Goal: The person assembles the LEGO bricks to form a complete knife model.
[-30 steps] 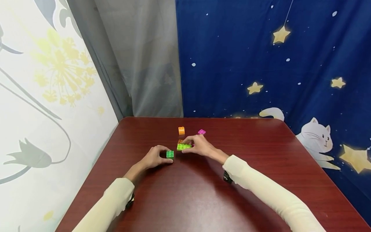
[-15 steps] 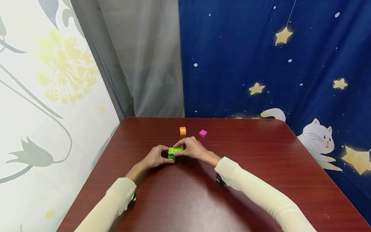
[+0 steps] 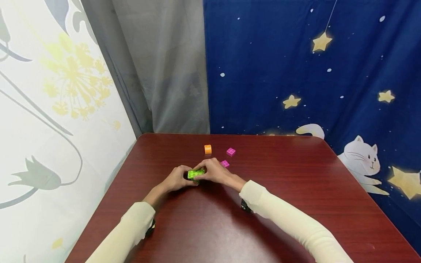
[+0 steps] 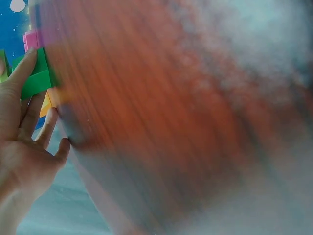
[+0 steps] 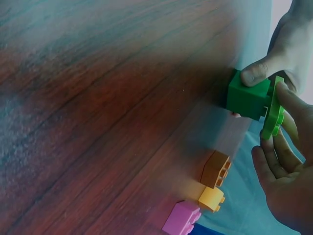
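Observation:
My left hand [image 3: 175, 179] pinches a dark green toy building brick [image 5: 247, 98] between thumb and fingers, low over the table. From the right, my right hand [image 3: 215, 172] pinches a flat lime-green eight-stud building plate [image 3: 194, 174]. The plate lies over the green brick's studs; a narrow gap with studs showing is visible between them in the right wrist view, so I cannot tell whether they are joined. From above, the plate hides most of the green brick. In the left wrist view, the green brick's side shows beside the left fingers [image 4: 28, 68].
Beyond the hands lie a light orange brick [image 3: 208, 149], a magenta brick [image 3: 231, 152] and another magenta brick [image 3: 225, 163] near the right hand. A darker orange brick [image 5: 215, 169] shows in the right wrist view. The brown table [image 3: 263, 157] meets curtains at its far edge.
My right hand has carried the lime-green plate leftward and down onto the top of the green brick. The left hand has stayed nearly in place, holding the brick.

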A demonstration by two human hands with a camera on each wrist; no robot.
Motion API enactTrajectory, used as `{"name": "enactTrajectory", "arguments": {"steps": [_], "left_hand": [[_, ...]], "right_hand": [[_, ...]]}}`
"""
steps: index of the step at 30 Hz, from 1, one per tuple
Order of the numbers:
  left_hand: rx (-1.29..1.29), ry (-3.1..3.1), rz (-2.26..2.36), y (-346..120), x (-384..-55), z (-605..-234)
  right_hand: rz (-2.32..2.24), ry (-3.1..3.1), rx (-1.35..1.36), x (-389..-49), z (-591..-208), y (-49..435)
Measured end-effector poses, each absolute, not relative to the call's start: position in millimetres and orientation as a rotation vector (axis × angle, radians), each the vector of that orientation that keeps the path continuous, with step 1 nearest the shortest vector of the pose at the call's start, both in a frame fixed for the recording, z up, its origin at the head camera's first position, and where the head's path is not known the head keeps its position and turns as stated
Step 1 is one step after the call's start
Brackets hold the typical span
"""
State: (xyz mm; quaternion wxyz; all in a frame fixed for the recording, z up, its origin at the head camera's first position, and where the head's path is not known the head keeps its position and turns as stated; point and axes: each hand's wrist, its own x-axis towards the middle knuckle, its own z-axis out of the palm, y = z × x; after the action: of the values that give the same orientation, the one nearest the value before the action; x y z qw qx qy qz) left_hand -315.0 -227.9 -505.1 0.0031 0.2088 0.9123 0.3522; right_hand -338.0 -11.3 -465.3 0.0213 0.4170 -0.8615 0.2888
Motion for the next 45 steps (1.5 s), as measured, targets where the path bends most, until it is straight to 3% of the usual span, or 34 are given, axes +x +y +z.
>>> {"name": "enactTrajectory", "arguments": {"steps": [31,45], "left_hand": [[0.711,2.89,1.078,-230.4,-314.5,-504.9],[0.688,2.865,1.089,-228.6,-314.3,-503.6]], "right_hand": [[0.641,-2.691,1.322,-333.8,-462.7,-20.1],[0.851,-2.632,1.264,-337.3,-478.6,-13.3]]}}
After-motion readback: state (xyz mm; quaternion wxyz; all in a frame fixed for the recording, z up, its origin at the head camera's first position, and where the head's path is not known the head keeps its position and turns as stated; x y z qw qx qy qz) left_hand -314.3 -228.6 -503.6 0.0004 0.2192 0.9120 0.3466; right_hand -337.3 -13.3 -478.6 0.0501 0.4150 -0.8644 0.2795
